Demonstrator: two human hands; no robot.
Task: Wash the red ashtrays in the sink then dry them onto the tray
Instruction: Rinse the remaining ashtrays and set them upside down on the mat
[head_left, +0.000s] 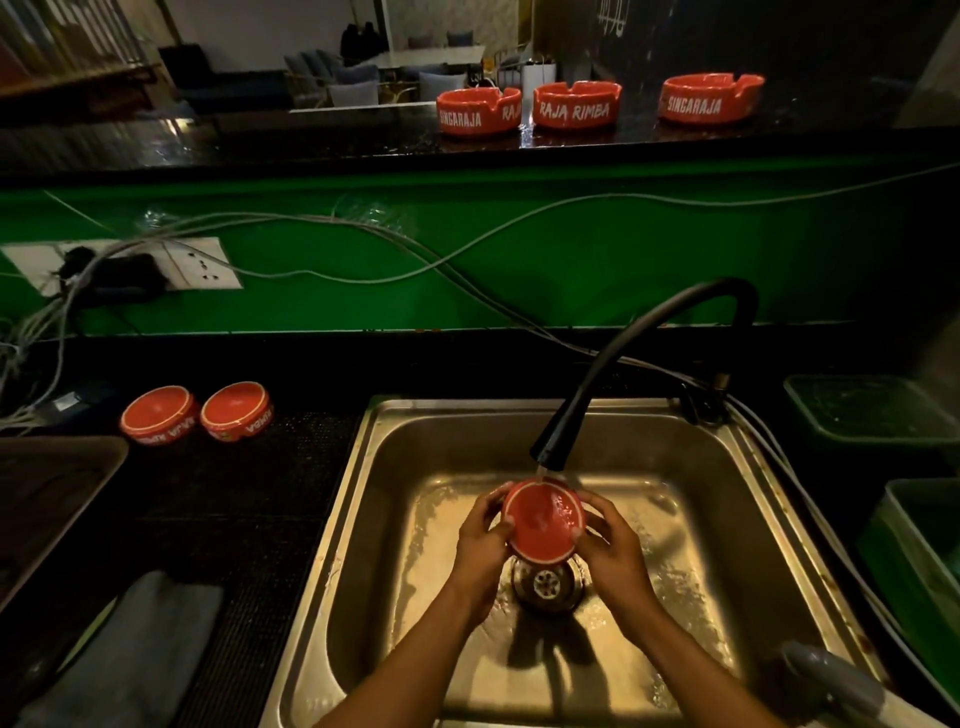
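Both forearms reach up from the bottom edge into the sink (395, 519) at lower centre, where the left hand (480, 540) and right hand (615, 551) clasp one red ashtray (544, 519) under the running tap (550, 452). Judging by position, two ashtrays (197, 413) upside down on the worktop (249, 519) at middle left look washed. Three ashtrays (576, 106) along the upper ledge seem left to do, and none sits yet on the tray (47, 493) at left.

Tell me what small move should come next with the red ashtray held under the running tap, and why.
Probably turn the round red ashtray in both hands so the stream reaches its other side. The left hand and right hand grip its edges, only its flat base faces up, and water from the black bendy tap strikes the far rim.
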